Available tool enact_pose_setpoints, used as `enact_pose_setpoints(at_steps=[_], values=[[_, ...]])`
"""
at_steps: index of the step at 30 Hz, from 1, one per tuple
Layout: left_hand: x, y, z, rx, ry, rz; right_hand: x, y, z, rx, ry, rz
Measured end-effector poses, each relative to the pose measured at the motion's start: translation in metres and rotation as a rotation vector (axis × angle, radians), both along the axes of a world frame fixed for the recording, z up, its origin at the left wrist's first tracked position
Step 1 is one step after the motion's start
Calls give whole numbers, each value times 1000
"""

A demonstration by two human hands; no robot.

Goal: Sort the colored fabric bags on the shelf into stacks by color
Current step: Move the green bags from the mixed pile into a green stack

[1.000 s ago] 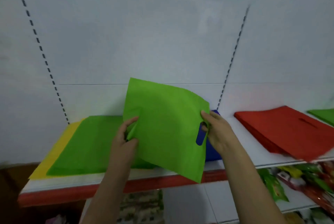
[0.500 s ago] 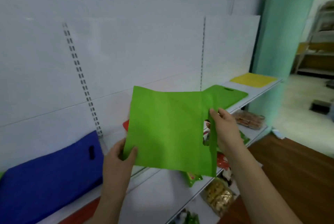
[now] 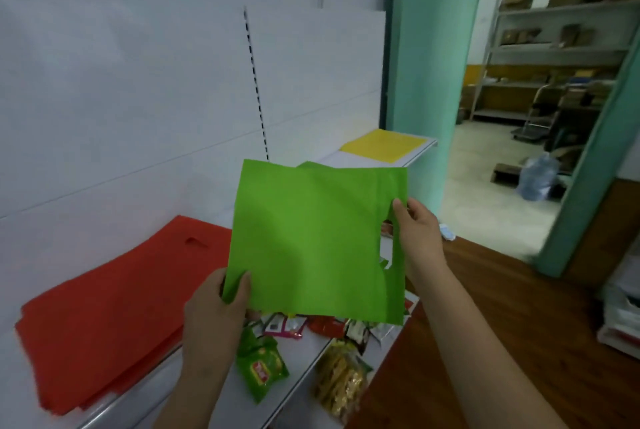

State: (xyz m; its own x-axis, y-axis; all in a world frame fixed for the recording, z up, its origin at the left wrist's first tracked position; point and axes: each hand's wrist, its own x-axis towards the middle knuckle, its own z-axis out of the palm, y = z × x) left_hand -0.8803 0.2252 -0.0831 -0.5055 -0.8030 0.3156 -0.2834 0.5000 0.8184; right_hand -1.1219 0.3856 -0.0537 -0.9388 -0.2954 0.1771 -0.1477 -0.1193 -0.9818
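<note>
A white shelf (image 3: 420,146) runs along the white wall toward a teal doorway, carrying a red stack (image 3: 114,304) nearest, a yellow bag (image 3: 382,144) at its far end, and snack packets on the lower shelf. The left hand (image 3: 211,317) pinches the green bag's (image 3: 311,241) lower left corner, thumb on its front. The right hand (image 3: 420,238) grips the bag's right edge by the handle cutout, holding the bag up flat above the shelf between both hands.

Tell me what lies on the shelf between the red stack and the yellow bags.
In the head view, green bags lie there, mostly hidden behind the held green bag, between the red stack and the yellow bags.
</note>
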Motion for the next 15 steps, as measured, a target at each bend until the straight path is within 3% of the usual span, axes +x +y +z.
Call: enact_pose_setpoints(at_steps=[6, 15], values=[[-92, -36, -11, 93, 20, -22, -79, -46, -16, 82, 23, -56], [-210, -101, -14, 192, -90, -40, -215, -179, -5, 403, 274, -16]])
